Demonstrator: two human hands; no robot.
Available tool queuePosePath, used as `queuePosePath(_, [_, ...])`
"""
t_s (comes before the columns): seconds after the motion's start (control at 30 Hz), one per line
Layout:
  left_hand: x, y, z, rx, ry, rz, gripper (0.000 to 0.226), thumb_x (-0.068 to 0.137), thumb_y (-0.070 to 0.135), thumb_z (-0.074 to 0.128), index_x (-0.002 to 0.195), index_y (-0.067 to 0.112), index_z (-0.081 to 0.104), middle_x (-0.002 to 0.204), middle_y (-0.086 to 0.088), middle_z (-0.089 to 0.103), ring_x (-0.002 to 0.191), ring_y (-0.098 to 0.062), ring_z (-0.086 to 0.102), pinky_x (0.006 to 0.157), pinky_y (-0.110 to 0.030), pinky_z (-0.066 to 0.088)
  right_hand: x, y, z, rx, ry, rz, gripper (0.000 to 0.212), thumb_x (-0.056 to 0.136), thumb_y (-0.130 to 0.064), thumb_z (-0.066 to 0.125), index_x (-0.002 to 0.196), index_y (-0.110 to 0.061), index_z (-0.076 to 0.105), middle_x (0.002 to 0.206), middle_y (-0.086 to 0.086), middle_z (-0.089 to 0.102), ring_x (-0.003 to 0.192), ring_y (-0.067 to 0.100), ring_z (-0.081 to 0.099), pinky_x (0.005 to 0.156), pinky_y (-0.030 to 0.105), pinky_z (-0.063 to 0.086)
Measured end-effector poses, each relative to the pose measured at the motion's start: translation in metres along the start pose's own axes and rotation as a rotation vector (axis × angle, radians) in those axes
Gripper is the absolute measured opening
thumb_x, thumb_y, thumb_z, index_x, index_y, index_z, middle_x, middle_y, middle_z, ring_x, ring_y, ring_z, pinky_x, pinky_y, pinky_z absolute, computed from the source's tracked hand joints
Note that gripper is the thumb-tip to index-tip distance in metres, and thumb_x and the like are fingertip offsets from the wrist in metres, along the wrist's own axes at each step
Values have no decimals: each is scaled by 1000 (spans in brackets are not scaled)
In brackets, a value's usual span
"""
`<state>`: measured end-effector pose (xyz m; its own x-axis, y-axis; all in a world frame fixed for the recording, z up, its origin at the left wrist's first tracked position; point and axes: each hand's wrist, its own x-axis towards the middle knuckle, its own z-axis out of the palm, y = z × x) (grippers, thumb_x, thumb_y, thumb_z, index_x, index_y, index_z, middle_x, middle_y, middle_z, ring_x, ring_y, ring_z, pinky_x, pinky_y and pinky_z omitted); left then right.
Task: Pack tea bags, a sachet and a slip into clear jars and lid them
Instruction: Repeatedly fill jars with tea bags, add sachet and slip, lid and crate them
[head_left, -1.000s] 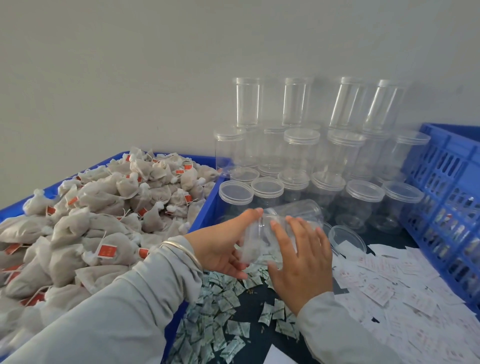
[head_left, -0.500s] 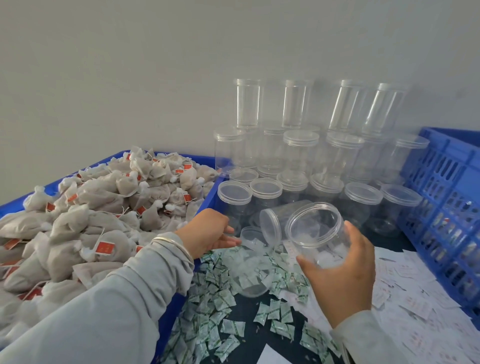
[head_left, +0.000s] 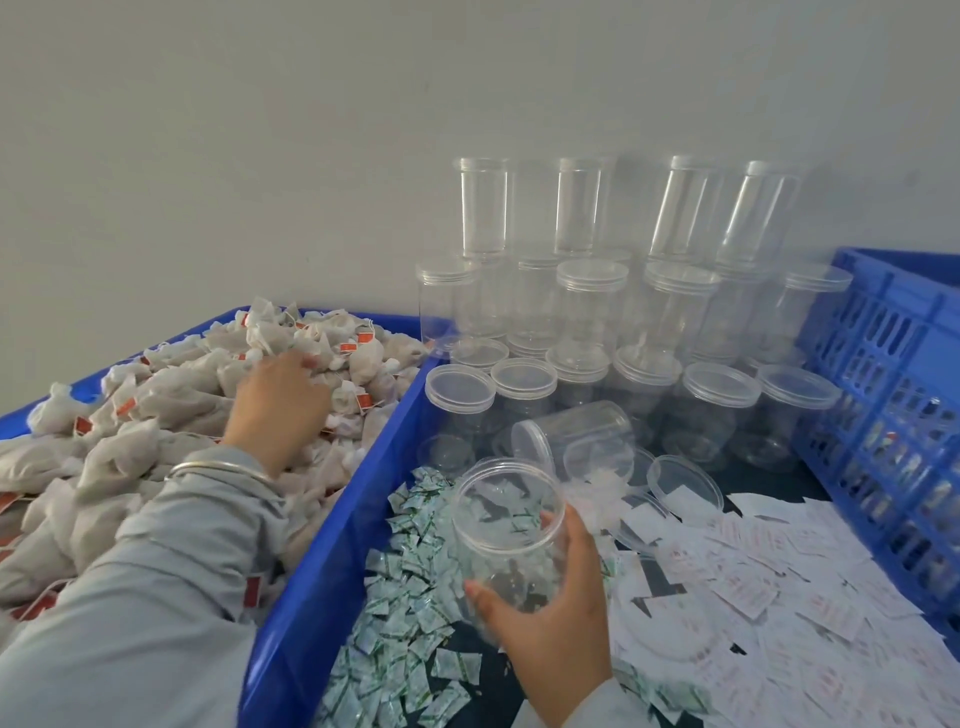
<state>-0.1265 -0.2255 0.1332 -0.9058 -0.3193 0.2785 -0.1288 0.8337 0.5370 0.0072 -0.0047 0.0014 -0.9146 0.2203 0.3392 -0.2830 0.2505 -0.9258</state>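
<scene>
My right hand (head_left: 550, 618) grips an open clear jar (head_left: 506, 525), lidless and empty, tilted toward me above the green-and-white sachets (head_left: 410, 587). My left hand (head_left: 278, 400) reaches into the heap of white tea bags with red tags (head_left: 171, 395) in the blue bin (head_left: 332, 540); its fingers are buried among the bags, so a hold cannot be made out. White printed slips (head_left: 753, 582) lie spread at the right. A loose clear lid (head_left: 684, 480) lies by the slips.
Stacked lidded clear jars (head_left: 592, 312) fill the back against the grey wall. One lidded jar (head_left: 571, 436) lies on its side in front of them. A blue slatted crate (head_left: 893, 405) stands at the right.
My left hand moved left from the jars into the tea bag bin. My right hand brought the open jar down and nearer to me, over the sachets.
</scene>
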Motion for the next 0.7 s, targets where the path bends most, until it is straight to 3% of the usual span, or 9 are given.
queuePosePath(0.13, [13, -28, -1, 460, -215, -59, 44, 83, 19, 52, 127, 11, 49, 135, -20, 41, 124, -41, 37, 103, -50, 33, -7, 9, 2, 55, -73, 45, 104, 40, -52, 83, 128, -55, 28, 126, -33, 43, 117, -6, 46, 98, 30, 49])
queuePosePath(0.23, [10, -35, 7, 553, -314, -56, 45, 82, 30, 56, 124, 13, 51, 135, -20, 41, 127, -40, 33, 104, -49, 33, -12, 12, 2, 33, -98, 12, 104, 40, -50, 88, 129, -49, 34, 126, -31, 46, 117, -9, 46, 99, 22, 44])
queuePosePath(0.3, [10, -36, 10, 536, -280, -67, 46, 84, 31, 56, 126, 14, 50, 136, -20, 41, 125, -41, 34, 102, -48, 36, -13, 13, 0, 35, -121, -15, 112, 37, -62, 86, 134, -44, 33, 123, -29, 49, 116, -7, 50, 94, 17, 47])
queuePosePath(0.4, [10, -37, 11, 480, -227, -75, 47, 83, 27, 61, 123, 8, 49, 129, -21, 48, 119, -41, 45, 100, -48, 40, -11, 12, -2, 35, -153, -22, 110, 41, -59, 86, 135, -43, 32, 122, -31, 48, 115, -7, 51, 90, 11, 46])
queuePosePath(0.57, [15, -39, 2, 443, 193, -48, 37, 83, 19, 62, 117, 6, 53, 121, -21, 51, 117, -40, 38, 94, -47, 33, -7, 15, -3, 54, -169, -1, 111, 41, -63, 86, 136, -36, 35, 122, -26, 52, 117, -2, 53, 94, 24, 50])
queuePosePath(0.7, [21, -51, 1, 515, 18, -211, 37, 84, 12, 54, 120, 5, 54, 131, -24, 45, 125, -43, 35, 103, -49, 30, -6, 18, -2, 47, -168, -2, 112, 43, -61, 86, 138, -37, 32, 124, -29, 49, 120, -2, 50, 95, 23, 49])
